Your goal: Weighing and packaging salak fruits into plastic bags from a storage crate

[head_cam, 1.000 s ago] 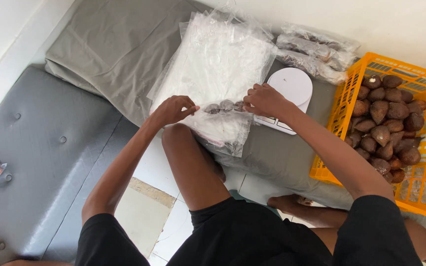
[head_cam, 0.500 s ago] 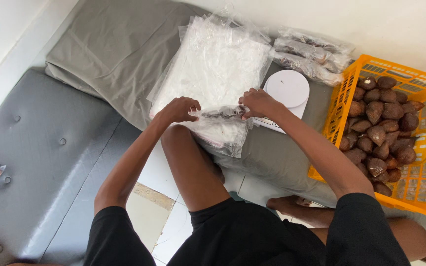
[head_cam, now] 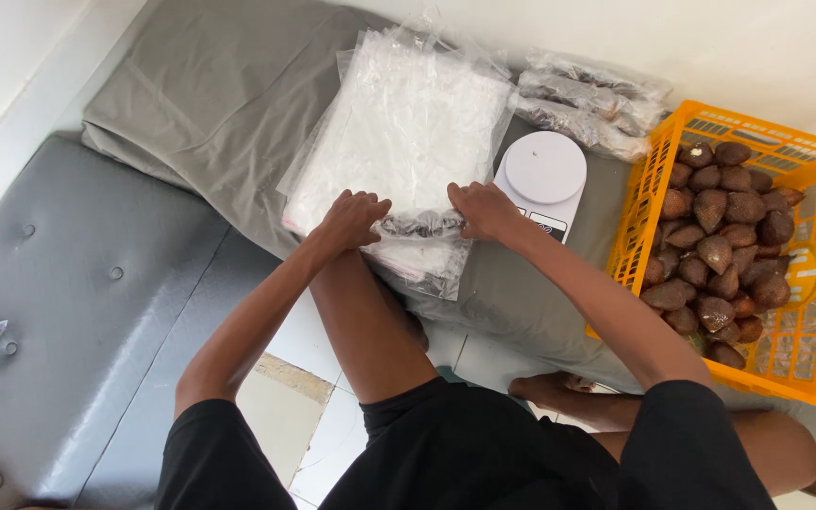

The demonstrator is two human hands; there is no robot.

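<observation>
Your left hand (head_cam: 351, 219) and right hand (head_cam: 484, 210) pinch the two ends of a small clear bag of brown fruit (head_cam: 422, 225), held atop the stack of empty plastic bags (head_cam: 399, 132); uneven pressure there could leave its seal gaping and spill fruit.

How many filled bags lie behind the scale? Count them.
3, as far as shows: clear filled bags stacked behind the white scale, left of the orange crate. More may be hidden underneath.
</observation>
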